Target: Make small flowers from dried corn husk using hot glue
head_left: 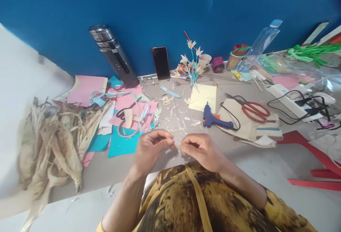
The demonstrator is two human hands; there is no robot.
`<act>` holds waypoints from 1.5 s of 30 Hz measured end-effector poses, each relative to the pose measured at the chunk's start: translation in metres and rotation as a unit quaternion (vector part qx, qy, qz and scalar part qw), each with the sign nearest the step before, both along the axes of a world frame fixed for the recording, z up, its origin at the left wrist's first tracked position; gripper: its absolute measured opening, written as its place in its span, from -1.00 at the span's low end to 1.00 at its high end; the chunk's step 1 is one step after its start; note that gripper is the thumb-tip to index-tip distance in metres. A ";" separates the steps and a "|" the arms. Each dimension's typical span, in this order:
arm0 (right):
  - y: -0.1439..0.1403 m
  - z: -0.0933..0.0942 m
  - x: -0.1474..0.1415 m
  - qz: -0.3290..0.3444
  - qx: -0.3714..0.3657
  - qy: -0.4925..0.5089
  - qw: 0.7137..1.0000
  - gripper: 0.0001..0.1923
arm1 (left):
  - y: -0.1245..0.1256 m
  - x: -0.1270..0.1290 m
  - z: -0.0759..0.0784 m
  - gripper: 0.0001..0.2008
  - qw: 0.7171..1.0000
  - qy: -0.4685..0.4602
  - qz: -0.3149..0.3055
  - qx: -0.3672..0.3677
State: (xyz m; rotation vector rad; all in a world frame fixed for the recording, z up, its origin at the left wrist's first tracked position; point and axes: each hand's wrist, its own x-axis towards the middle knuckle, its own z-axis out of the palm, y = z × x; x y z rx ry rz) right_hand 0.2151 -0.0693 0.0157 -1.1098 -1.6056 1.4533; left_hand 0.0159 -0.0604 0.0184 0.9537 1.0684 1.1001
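My left hand [150,149] and my right hand [200,149] meet just above the near edge of the grey table [112,170]. Both pinch the ends of a thin pale husk strip [177,142] stretched between their fingertips. Small husk scraps [176,116] lie scattered on the table right behind the hands. A blue glue gun [213,120] rests a little beyond my right hand, apart from it. A finished bunch of husk flowers on blue stems [191,63] stands near the blue wall.
Dried corn husks [50,147] pile up at the left. Pink and teal paper sheets [125,118] with black scissors lie left of centre. Red-handled scissors [253,110], a power strip [295,100], a phone [161,62] and a dark flask [114,55] sit farther back.
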 end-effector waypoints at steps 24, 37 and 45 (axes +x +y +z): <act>0.016 -0.004 -0.015 0.054 -0.016 -0.051 0.997 -0.67 | 0.001 0.022 -0.005 -0.83 0.998 0.042 0.010 0.042; 0.031 0.005 -0.013 -0.093 0.060 -0.059 0.992 -0.79 | 0.008 0.012 0.006 -0.96 0.994 0.109 0.008 0.023; 0.039 0.007 -0.010 -0.051 -0.007 0.048 0.998 -0.77 | 0.004 0.017 0.012 -0.90 0.993 0.108 -0.035 -0.011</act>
